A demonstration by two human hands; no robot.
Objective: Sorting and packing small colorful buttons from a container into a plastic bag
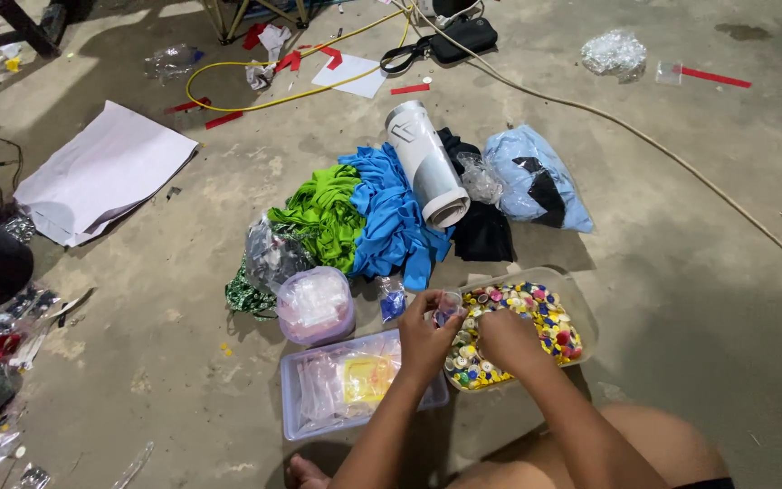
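Observation:
My left hand (424, 337) pinches a small clear plastic bag (448, 308) holding a few coloured pieces, at the near left edge of a clear tub (583, 303) filled with several small coloured caps. My right hand (505, 337) reaches into that tub with fingers curled over the caps; what it grips is hidden. A clear tray (293, 412) with plastic bags and a yellow item sits just left of my left forearm.
On the concrete floor lie a round lidded container (316, 305), green cloth (323, 215), blue cloth (393, 210), a rolled white sheet (427, 163), black cloth (484, 234), a bagged blue garment (536, 177), white paper (101, 172), a yellow cable (255, 104) and a rope (681, 163).

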